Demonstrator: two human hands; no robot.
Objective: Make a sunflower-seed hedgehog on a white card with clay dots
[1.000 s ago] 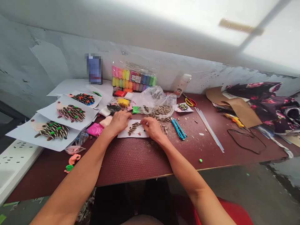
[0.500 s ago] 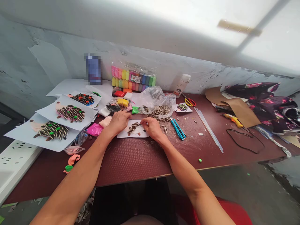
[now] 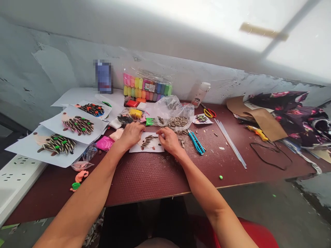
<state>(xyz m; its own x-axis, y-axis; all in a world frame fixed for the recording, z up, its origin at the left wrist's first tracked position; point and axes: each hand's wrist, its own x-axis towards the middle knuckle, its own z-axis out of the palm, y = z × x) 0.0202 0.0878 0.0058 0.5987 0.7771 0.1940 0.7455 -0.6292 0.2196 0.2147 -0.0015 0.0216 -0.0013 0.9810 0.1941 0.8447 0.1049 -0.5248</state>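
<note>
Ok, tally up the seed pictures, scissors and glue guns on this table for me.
Seed pictures on paper: 5
Scissors: 1
Hot glue gun: 1
Total: 7

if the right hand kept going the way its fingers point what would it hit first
Probably the row of striped sunflower seeds on the white card. The fingertips of the right hand sit over the card and point toward that row, though their height above it is unclear.
</note>
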